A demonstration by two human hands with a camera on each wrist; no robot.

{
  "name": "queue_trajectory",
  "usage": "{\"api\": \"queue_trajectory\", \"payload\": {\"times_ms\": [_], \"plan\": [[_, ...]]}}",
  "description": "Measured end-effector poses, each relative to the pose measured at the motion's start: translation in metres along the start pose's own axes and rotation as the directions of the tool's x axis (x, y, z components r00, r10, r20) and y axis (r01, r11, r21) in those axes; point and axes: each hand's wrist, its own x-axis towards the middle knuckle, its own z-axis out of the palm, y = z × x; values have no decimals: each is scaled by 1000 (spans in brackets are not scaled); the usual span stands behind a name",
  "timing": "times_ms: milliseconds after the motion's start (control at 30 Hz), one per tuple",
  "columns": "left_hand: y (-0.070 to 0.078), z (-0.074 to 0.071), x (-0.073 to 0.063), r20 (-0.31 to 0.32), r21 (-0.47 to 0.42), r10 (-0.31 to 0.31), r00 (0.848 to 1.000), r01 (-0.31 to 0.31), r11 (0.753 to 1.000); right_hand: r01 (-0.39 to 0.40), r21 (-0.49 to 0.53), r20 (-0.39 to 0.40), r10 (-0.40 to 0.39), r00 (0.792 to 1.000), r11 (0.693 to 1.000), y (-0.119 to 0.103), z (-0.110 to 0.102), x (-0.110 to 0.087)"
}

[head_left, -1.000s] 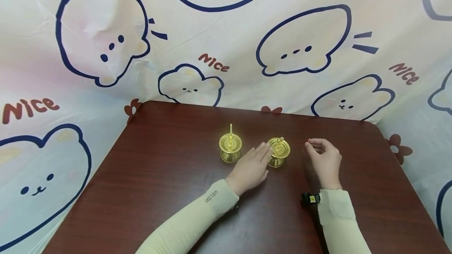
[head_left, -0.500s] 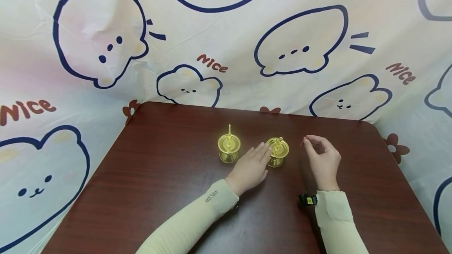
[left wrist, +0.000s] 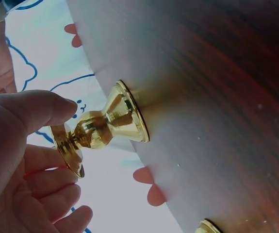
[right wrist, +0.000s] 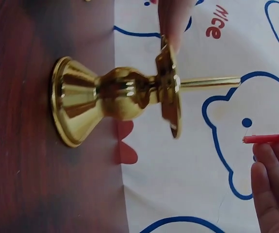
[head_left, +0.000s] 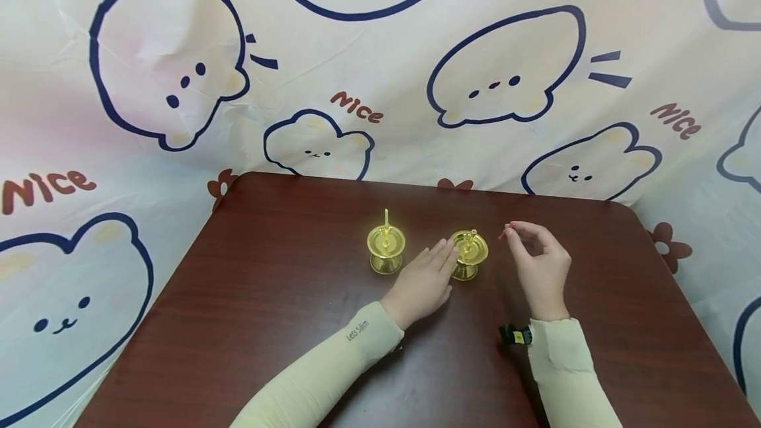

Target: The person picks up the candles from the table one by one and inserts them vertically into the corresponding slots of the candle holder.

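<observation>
Two stemmed gold candle holders stand upright on the table. My left hand (head_left: 421, 284) is at the right-hand candle holder (head_left: 472, 249); in the left wrist view, its thumb and fingers pinch the dish rim, and the foot (left wrist: 128, 114) sits on the tabletop. A thin gold rod (right wrist: 209, 82) rises from this dish. My right hand (head_left: 543, 273), just right of that holder and above the table, pinches a small red stick (right wrist: 263, 139) between thumb and fingertips. The stick points left, apart from the holder. The left-hand candle holder (head_left: 386, 243) bears a pale upright rod and is untouched.
The dark red-brown table (head_left: 250, 296) has rounded far corners. A pale cloth (head_left: 404, 71) with cartoon bears hangs behind it and at the sides. A black wrist camera (head_left: 514, 335) sits at my right cuff.
My right hand has moved slightly left and up with the red stick, closer to the right-hand candle holder. The left hand keeps its place on that holder.
</observation>
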Motion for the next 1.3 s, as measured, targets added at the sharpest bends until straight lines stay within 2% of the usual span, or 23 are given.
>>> {"api": "queue_trajectory", "payload": {"times_ms": [500,700,1033,1300], "plan": [[1,-1,1,16,-51,-9,1000,10,999,43,97,44,-48,998,994,-14,8,4],[1,-1,2,23,-118,-9,1000,12,993,62,80,54,-66,996,995,-16,11,4],[-1,0,1,29,-133,-5,1000,9,991,86,38,111,-89,990,996,-17,16,7],[-1,1,2,30,-138,-4,1000,8,990,75,27,135,-78,988,997,-18,20,9]]}}
